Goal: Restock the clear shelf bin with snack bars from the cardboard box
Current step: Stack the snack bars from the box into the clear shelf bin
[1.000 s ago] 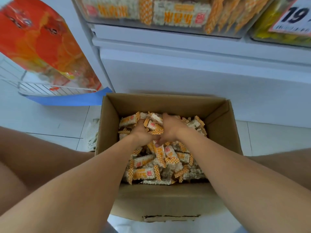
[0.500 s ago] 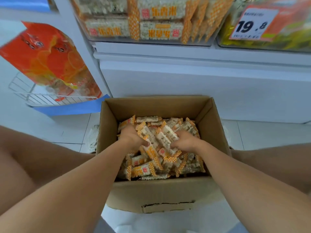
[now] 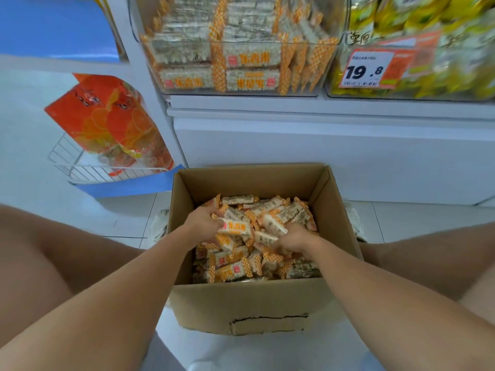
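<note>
Head view: crinkly snack bars [image 3: 235, 227] in cardboard box [image 3: 241, 303].

Both hands [image 3: 250, 232] curled, prob. gripping

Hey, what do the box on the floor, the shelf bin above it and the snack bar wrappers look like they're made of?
Brown box: corrugated cardboard by the look, matte tan walls with a torn perforated flap on the front. Clear shelf bin: probably hard transparent plastic, glossy, since the stacked bars show through its wall. Orange-and-white checked snack bar wrappers: likely thin plastic film, shiny, with crimped ends.
</note>
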